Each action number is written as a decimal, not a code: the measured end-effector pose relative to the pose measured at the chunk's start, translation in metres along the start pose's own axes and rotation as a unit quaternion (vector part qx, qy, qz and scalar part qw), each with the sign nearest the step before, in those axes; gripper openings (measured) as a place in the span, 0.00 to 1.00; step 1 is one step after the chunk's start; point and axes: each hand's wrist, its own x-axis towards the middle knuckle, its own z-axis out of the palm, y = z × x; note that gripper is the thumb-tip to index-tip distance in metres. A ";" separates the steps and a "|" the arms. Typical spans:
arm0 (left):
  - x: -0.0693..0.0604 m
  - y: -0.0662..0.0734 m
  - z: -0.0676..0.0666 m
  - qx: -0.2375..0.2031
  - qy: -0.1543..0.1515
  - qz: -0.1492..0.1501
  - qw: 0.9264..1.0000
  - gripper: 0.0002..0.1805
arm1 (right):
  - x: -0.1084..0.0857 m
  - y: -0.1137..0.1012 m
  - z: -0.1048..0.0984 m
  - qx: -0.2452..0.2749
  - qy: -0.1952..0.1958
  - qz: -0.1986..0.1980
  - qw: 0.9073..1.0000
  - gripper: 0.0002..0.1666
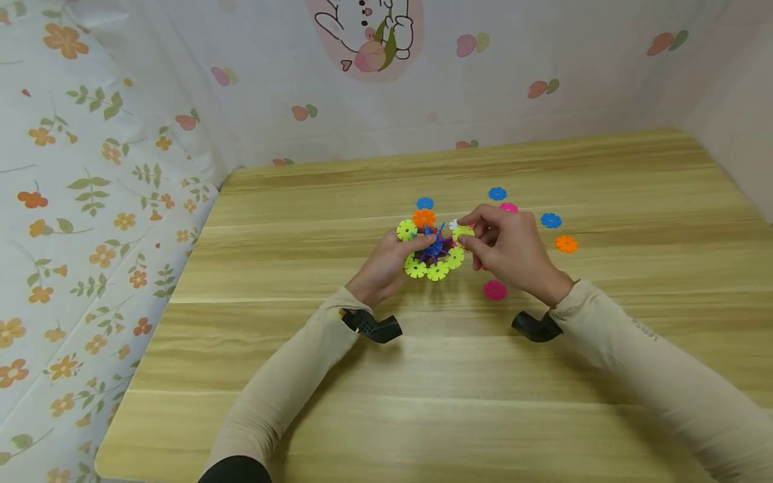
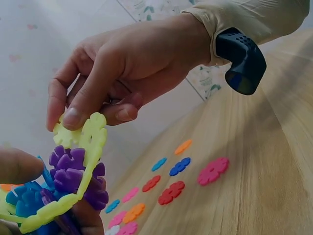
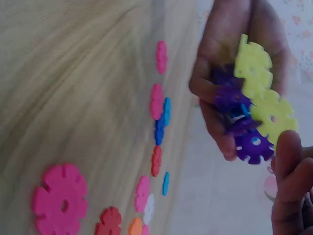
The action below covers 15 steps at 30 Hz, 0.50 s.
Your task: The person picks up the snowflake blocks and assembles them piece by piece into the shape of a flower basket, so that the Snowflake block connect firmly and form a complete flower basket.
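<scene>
My left hand [image 1: 386, 265] holds a cluster of interlocking snowflake discs above the table, its thumb over the blue discs [image 1: 433, 249] at the centre. Purple discs [image 2: 73, 171] join the blue ones. Round the cluster curves a chain of yellow-green discs [image 1: 437, 271], slotted edge to edge. At the chain's right end, my right hand [image 1: 516, 245] pinches a yellow-green disc [image 2: 66, 134] between thumb and fingers. In the left wrist view this disc meets the neighbouring yellow disc [image 2: 94, 134]; whether their slots are fully engaged, I cannot tell. Part of the cluster is hidden by the left hand.
Loose discs lie flat on the wooden table [image 1: 272, 349], mostly beyond and to the right of the hands: blue [image 1: 551, 220], orange [image 1: 566, 243] and pink [image 1: 495, 290], with red [image 2: 171, 192] ones among them. A patterned cloth [image 1: 260, 94] hangs behind the table.
</scene>
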 end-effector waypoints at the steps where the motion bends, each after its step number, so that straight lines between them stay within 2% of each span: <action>1: 0.000 0.000 0.000 0.000 0.000 0.000 1.000 0.07 | 0.000 0.000 0.002 0.003 0.006 0.000 1.000 0.10; 7: -0.001 -0.002 -0.002 0.016 0.011 -0.001 1.000 0.11 | -0.004 0.003 0.010 0.034 0.042 0.004 0.999 0.09; 15: -0.002 -0.002 -0.004 0.015 0.014 -0.001 1.000 0.15 | -0.004 0.004 0.018 0.075 0.061 0.025 0.995 0.08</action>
